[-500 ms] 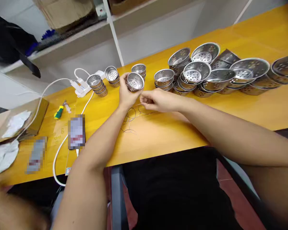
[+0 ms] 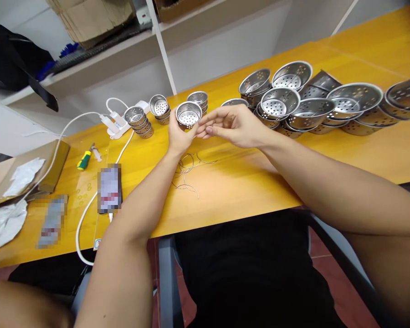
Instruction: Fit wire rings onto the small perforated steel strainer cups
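My left hand (image 2: 180, 136) is closed around a small perforated metal cup (image 2: 189, 114), its open top tilted toward me. Close against the cup's right side is my right hand (image 2: 237, 126), with fingers reaching to the left thumb and the thumb bent in toward them. A thin bit of something shows at those fingertips, too small to name. Below the hands, several thin wire rings (image 2: 187, 163) lie loosely on the yellow table (image 2: 225, 187). Behind the held cup is a stack of similar cups (image 2: 197, 97).
Nested perforated metal bowls (image 2: 280, 102) crowd the right side. More cup stacks (image 2: 135, 116) stand left, beside a white power strip (image 2: 118, 126) and its cable. A green-yellow screwdriver handle (image 2: 84, 161), a phone (image 2: 110, 189) and a cardboard box (image 2: 56, 166) lie farther left.
The held cup has shifted slightly left and up. My right hand has risen, and its fingers have gone from tightly curled to more stretched out beside the cup.
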